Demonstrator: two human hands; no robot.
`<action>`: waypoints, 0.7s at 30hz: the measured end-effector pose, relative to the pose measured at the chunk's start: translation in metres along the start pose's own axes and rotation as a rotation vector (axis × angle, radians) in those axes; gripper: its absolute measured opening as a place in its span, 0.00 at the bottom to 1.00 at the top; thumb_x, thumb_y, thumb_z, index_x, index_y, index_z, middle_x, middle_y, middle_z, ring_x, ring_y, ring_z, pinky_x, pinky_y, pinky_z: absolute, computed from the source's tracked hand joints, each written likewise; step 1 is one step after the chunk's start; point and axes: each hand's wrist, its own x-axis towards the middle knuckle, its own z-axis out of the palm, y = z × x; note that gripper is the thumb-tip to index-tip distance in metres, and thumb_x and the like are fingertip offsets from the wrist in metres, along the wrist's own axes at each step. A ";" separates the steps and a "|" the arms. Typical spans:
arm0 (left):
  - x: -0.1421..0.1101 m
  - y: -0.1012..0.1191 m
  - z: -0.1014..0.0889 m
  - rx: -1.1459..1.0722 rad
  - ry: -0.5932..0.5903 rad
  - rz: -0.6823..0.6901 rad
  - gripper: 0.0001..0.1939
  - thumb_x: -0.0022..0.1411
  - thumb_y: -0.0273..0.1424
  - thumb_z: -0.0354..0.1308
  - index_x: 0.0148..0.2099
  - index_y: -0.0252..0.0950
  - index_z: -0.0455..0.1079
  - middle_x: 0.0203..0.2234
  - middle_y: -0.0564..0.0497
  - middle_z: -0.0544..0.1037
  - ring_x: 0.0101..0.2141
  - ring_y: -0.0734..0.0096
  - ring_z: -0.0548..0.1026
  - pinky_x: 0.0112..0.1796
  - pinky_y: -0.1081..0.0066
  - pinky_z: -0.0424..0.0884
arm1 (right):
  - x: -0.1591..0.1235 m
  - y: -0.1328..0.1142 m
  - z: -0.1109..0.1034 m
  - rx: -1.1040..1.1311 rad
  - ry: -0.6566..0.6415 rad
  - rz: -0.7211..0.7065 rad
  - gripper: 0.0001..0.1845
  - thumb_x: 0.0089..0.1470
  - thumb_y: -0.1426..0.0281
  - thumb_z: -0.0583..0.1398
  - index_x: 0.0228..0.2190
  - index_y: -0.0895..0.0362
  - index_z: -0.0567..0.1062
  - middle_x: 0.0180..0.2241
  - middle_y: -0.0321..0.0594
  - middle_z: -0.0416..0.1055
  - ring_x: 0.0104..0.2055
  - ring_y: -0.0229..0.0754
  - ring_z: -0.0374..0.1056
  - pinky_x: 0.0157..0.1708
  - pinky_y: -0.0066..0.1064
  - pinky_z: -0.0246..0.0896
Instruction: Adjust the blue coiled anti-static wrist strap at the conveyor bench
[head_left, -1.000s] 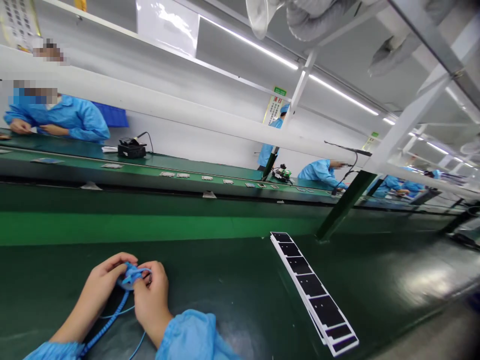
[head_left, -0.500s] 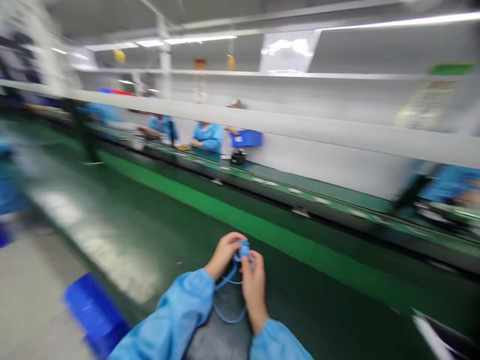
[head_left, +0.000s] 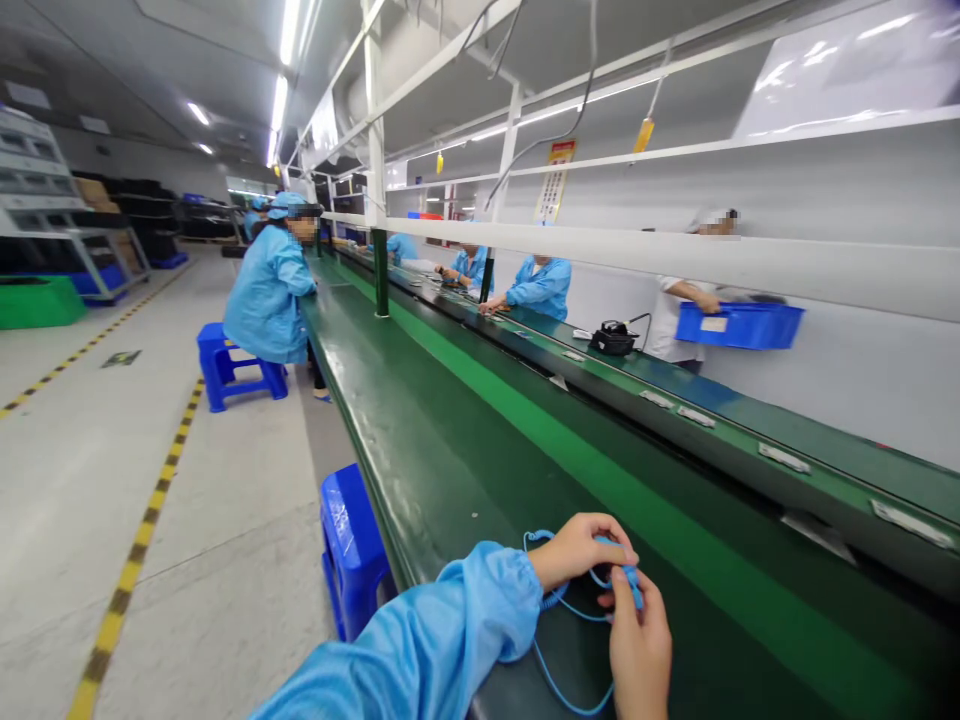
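Above the green bench (head_left: pixel 442 430), both hands pinch a small blue anti-static wrist strap (head_left: pixel 632 578) between their fingertips. My left hand (head_left: pixel 585 548) comes in from the left, thumb and fingers closed on its upper part. From below, my right hand (head_left: pixel 643 640) grips the lower end with thumb and forefinger. A thin blue cord (head_left: pixel 568 703), partly coiled, loops under and around my left wrist and hangs over the bench. The fingers hide much of the strap.
Along the bench runs a conveyor (head_left: pixel 720 420) carrying several flat pale parts. Blue stools (head_left: pixel 352 540) stand at the left edge. A seated person (head_left: pixel 270 290) in blue leans on the bench farther off. Across the line, someone carries a blue bin (head_left: pixel 739 325).
My view has swung left, so the hands now sit farther right and lower in the picture. Both still grip the blue strap. The person across the line has the bin in fuller view.
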 end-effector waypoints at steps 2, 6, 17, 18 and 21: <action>0.000 0.001 0.000 -0.017 -0.010 -0.019 0.29 0.31 0.47 0.73 0.30 0.31 0.70 0.22 0.52 0.72 0.23 0.74 0.67 0.29 0.71 0.62 | 0.001 0.001 0.000 0.002 0.004 0.004 0.32 0.45 0.44 0.58 0.39 0.57 0.71 0.27 0.37 0.70 0.30 0.45 0.66 0.33 0.35 0.59; 0.001 -0.003 -0.003 -0.054 -0.036 -0.048 0.31 0.30 0.48 0.74 0.30 0.31 0.68 0.22 0.52 0.72 0.21 0.74 0.67 0.27 0.70 0.64 | 0.005 0.002 0.001 0.069 -0.011 0.021 0.29 0.45 0.47 0.55 0.37 0.58 0.71 0.32 0.41 0.72 0.30 0.45 0.67 0.29 0.34 0.60; -0.078 0.052 -0.018 0.658 0.197 0.485 0.15 0.64 0.40 0.55 0.46 0.37 0.72 0.42 0.45 0.75 0.46 0.61 0.71 0.52 0.62 0.63 | 0.002 0.004 -0.006 0.022 0.013 -0.021 0.31 0.48 0.49 0.59 0.45 0.59 0.72 0.42 0.45 0.72 0.34 0.46 0.68 0.34 0.37 0.64; -0.107 0.052 -0.032 0.637 0.348 0.540 0.15 0.67 0.40 0.51 0.48 0.38 0.71 0.44 0.44 0.75 0.48 0.61 0.70 0.54 0.63 0.61 | 0.001 0.004 -0.005 0.007 0.008 -0.031 0.31 0.49 0.49 0.60 0.46 0.59 0.71 0.44 0.46 0.71 0.36 0.47 0.68 0.36 0.38 0.65; -0.199 0.016 -0.094 0.547 1.043 0.487 0.15 0.66 0.42 0.49 0.43 0.38 0.70 0.42 0.42 0.73 0.47 0.59 0.70 0.54 0.62 0.62 | 0.003 0.006 -0.003 -0.166 0.029 -0.124 0.30 0.49 0.50 0.61 0.47 0.58 0.73 0.43 0.49 0.72 0.38 0.54 0.69 0.39 0.45 0.66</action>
